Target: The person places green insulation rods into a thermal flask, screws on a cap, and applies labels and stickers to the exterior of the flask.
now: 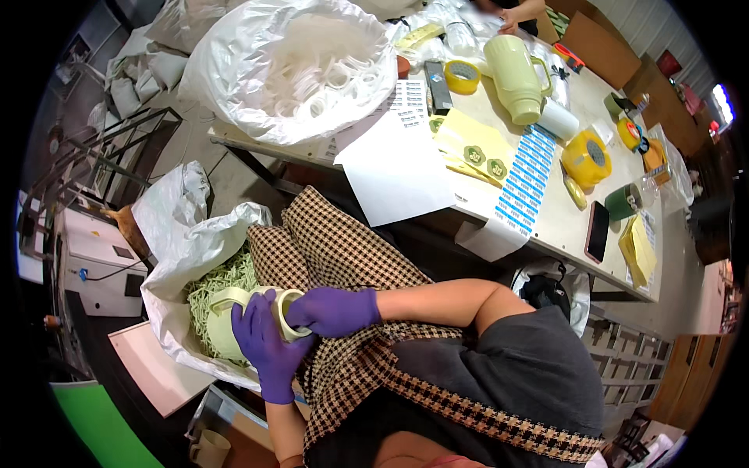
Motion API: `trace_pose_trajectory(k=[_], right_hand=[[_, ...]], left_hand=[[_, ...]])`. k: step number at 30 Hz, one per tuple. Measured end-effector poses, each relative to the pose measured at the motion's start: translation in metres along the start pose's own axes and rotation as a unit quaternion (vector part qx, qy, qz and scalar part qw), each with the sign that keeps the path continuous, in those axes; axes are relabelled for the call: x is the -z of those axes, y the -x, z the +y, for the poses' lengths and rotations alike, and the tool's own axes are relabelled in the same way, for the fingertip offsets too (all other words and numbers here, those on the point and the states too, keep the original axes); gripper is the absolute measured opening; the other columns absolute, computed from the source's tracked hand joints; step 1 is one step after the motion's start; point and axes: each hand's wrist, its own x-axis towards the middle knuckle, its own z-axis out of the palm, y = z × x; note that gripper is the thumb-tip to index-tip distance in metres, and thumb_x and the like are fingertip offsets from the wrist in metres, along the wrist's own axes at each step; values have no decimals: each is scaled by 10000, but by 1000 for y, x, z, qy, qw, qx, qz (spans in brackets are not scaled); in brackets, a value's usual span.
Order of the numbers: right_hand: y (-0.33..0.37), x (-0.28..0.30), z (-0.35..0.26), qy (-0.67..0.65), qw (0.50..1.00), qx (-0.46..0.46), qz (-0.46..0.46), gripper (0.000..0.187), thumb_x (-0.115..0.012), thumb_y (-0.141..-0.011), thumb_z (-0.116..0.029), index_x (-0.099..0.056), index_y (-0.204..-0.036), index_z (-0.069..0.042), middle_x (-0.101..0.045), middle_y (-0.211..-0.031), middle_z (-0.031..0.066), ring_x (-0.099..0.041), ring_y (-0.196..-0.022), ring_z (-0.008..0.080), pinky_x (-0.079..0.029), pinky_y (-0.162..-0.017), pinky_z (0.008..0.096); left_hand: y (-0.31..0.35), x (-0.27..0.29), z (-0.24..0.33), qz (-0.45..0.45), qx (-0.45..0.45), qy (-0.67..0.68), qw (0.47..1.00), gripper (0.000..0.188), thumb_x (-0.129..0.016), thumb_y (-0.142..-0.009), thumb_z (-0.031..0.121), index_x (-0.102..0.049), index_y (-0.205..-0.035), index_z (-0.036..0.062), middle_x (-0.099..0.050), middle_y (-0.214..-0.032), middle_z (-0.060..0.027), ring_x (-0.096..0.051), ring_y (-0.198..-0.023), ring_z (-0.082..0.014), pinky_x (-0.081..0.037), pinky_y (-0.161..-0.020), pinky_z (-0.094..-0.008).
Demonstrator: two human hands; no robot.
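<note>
A pale green jug (224,334) with a loop handle lies tilted over the shredded green paper (204,290) in a white bag (165,300). My left hand (269,339), in a purple glove, is wrapped over the jug near its neck and steadies it. The jug's round mouth faces my right hand (331,310), also gloved in purple. The fingers of my right hand are bent into the mouth, where their tips are hidden. Whether they pinch anything inside does not show. A checked apron (343,234) covers my lap beneath both hands.
On the table (581,226) stands a similar jug (511,78). Nearby lie tape rolls (587,158), label sheets (524,183), yellow cards (476,148) and a phone (597,232). A big bag of white rings (320,82) sits at the far left. Another person's hand (511,17) shows beyond.
</note>
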Motion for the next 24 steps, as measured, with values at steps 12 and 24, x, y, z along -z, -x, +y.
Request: trace_pose_trajectory(k=[12,24], right_hand=[[224,126,12,401,758,-160,489,257,-762,-845,-75,-737,-1099,-46,-711,-1090,146,-662,-1050,324,-528,-928,411],[305,163,53,428,648,-356,520,196,-829,-784,-200,-743,-900,-68,-670,-890,99,-625,-813,269,-517,-742,388]], left_hand=[[22,11,-5,-3,-238,-9,971,372,-720,-921,412,-506,-1220,360,-671,-1143,91,-660,-1049,-165,-229,-1152,-631],[43,-52,23,-37,-299,50,952,474,-845,-802,429,-560,-1173,349,-637,-1255,155,-597,-1100,-88,-340,-1025,-556]])
